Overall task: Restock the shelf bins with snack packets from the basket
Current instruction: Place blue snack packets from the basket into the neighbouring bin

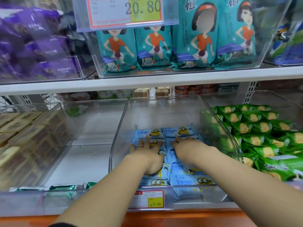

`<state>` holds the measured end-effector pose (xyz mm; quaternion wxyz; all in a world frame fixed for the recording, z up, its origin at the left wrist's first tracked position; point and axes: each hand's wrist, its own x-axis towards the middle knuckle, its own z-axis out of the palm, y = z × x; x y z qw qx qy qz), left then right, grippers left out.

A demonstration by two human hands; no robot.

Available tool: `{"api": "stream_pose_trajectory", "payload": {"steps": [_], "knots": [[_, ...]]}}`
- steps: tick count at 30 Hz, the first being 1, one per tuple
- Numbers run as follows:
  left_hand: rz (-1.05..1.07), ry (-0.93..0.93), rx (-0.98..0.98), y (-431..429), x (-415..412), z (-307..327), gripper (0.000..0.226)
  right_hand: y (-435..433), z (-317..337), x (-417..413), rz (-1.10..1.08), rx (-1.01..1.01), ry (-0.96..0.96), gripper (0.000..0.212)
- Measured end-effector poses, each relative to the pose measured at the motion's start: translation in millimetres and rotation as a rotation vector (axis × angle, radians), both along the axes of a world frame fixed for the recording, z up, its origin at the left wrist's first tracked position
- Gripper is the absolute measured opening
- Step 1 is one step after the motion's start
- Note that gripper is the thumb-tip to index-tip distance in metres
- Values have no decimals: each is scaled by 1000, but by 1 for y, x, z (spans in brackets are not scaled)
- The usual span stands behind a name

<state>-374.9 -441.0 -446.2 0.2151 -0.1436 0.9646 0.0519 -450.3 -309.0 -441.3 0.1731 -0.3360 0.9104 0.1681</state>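
Two shelf levels fill the view, and the white shelf board (147,82) divides them. On the lower level several clear bins stand side by side. The task's one is the clear bin (164,102) in the middle, with a bin of green packets (262,128) just beside it on the right. The blue snack packets (185,181) lie flat in the front half of this middle bin, in about two columns, and its back half is bare. The basket is not in view. The left hand (147,154) and the right hand (185,148) both rest palm down on the blue packets, near each other. The left fingers (146,141) are straight and a little spread, and the right fingers (178,139) are straight and closer together; neither hand pinches anything. I judge the step in hand to be pressing and tidying the packets just placed. The next move probably calls for lifting both hands out without dragging the packets, then reaching to the basket for more, because the bin looks far from full.
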Motion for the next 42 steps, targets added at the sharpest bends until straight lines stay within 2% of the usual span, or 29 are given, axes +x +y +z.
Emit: {"api": "stream_pose_trajectory", "payload": {"steps": [7, 12, 14, 17, 19, 21, 26, 33, 42], "knots": [[38, -79, -79, 15, 1, -6, 61, 6, -9, -4, -28, -30, -9, 73], [42, -30, -70, 14, 3, -10, 60, 8, -5, 2, -3, -67, 38, 68], [21, 28, -30, 9, 5, -2, 60, 12, 7, 6, 30, -140, 49, 66], [-54, 69, 29, 0, 9, 14, 63, 18, 32, 17, 75, -350, 47, 46], [-129, 39, 56, -1, 14, 22, 68, 23, 42, 29, 58, -427, -80, 40], [-186, -32, 58, 1, 22, 26, 70, 24, 40, 39, 35, -430, -216, 39], [-147, -156, 78, 5, 40, 20, 65, 15, 29, 48, 24, -467, -227, 48], [-141, -159, 20, 5, 37, 21, 64, 5, 23, 49, 96, -471, -219, 30], [-177, -15, -94, 3, 32, 16, 63, 16, 24, 41, 112, -522, -182, 11]]}}
